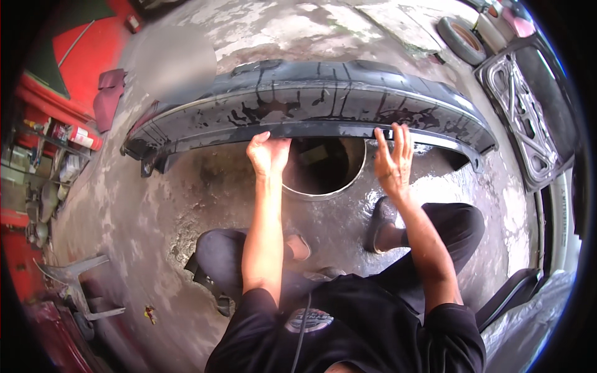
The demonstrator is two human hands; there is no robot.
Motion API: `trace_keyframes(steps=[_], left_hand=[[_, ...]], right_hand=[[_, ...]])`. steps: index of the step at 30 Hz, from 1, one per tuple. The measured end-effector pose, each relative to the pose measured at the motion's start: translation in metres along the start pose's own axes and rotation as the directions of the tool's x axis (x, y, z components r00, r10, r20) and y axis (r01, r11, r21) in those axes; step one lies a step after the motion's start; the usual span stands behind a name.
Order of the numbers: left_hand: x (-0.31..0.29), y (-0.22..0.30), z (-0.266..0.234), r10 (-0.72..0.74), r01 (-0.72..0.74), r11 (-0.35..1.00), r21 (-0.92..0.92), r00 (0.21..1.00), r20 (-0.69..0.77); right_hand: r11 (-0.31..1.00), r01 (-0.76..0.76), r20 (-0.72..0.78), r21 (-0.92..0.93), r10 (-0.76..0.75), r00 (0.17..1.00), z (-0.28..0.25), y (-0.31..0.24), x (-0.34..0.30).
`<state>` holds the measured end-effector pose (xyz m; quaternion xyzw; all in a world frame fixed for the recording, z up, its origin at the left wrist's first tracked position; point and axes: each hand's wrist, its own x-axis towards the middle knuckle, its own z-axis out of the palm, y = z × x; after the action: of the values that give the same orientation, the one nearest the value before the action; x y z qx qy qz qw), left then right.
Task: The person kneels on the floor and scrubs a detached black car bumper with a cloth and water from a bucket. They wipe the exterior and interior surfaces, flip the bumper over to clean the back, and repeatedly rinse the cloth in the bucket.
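Observation:
A long dark car bumper (323,102), wet and streaked with drips, stretches across in front of me, curving toward both ends. My left hand (269,154) is closed on its near edge, thumb up on the strip and the other fingers hidden below. To the right, my right hand (393,163) touches the same edge with its fingers stretched out and a little apart. Between my hands, beneath the bumper, shows a round open drum (323,196) with a dark inside. Whether the bumper rests on it, I cannot tell.
The concrete floor (143,217) is wet and patchy. At right stand a car panel with a metal frame (519,112) and a tyre (461,40). Red car parts (81,56) and a cluttered shelf (46,149) line the left, with a bracket-like piece (78,286) nearer me.

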<state>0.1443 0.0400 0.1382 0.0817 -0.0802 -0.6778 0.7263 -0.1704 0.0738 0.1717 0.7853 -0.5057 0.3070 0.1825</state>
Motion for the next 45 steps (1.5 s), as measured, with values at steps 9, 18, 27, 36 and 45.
trace_keyframes(steps=[9, 18, 27, 36, 45], left_hand=[[-0.037, -0.014, 0.012, -0.085, 0.089, 0.995, 0.044, 0.993, -0.087], [0.008, 0.011, -0.001, -0.128, 0.17, 0.94, 0.297, 0.979, -0.156], [-0.002, -0.004, 0.013, -0.083, 0.159, 0.9, 0.406, 0.977, -0.198], [-0.017, -0.043, -0.02, -0.29, 0.458, 0.512, 0.727, 0.889, -0.355], [0.058, -0.071, -0.079, -0.295, -0.019, -0.728, 0.685, 0.911, -0.287]], right_hand=[[0.467, -0.59, 0.185, 0.658, 0.659, 0.729, -0.023, -0.002, -0.041], [-0.565, -0.33, 0.654, 0.756, 0.674, 0.344, 0.008, 0.023, -0.002], [-0.708, -0.171, 0.681, 0.686, 0.54, 0.495, 0.045, 0.032, 0.009], [-0.05, -0.638, 0.59, 0.768, 0.442, 0.676, 0.059, -0.021, -0.006], [0.954, -0.083, 0.38, 0.29, -0.035, 0.924, 0.06, -0.049, -0.029]])
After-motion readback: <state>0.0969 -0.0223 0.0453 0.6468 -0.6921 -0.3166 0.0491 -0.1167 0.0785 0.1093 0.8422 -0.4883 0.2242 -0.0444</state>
